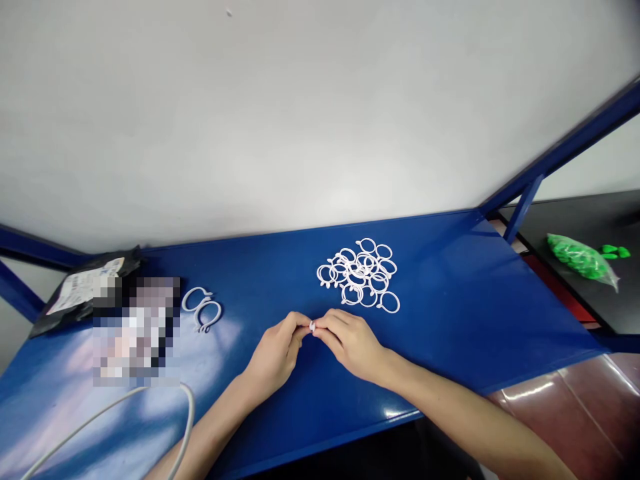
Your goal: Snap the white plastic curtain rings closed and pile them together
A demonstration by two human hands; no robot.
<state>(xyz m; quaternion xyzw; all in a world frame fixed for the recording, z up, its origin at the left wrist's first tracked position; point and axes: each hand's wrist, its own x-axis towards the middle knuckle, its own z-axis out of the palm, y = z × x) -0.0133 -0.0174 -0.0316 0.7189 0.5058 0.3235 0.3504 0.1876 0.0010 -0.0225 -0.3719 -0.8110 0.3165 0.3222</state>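
Note:
My left hand (pixel 275 350) and my right hand (pixel 353 341) meet above the front half of the blue table (pixel 440 293). Between their pinched fingertips is a small white piece (pixel 313 327), mostly covered by the fingers; whether it is part of a ring cannot be made out. Just beyond my right hand lies a loose pile of white curtain rings (pixel 360 270), each with a small eyelet on its rim. To the left of my left hand, two or three more curtain rings (pixel 207 312) lie close together, their ends showing near the eyelets.
A black plastic mailer (pixel 95 287) with a white label sits at the back left, beside a blurred-out item (pixel 145 327). A white cable (pixel 187 413) loops over the left front. On a dark surface at right is a bag of green pieces (pixel 580 257). Blue frame bars (pixel 523 210) edge the table.

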